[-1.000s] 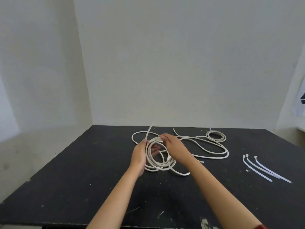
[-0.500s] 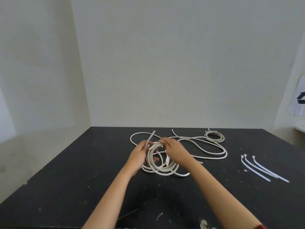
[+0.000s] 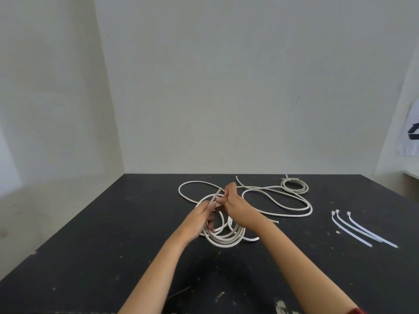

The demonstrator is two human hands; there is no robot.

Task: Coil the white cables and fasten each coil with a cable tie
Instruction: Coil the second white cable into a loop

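Hands, left hand (image 3: 200,215) and right hand (image 3: 238,206), grip unmarked white coil (image 3: 223,234).

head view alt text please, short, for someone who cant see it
Both hands, left hand and right hand, grip a half-wound white cable coil on a black table. A small tied white coil lies far right; three loose white cable ties lie right.

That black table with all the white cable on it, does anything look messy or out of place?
Only the loose cable, which sprawls in open loops across the table beside the small tied coil. The table is scuffed with pale marks. Nothing looks damaged.
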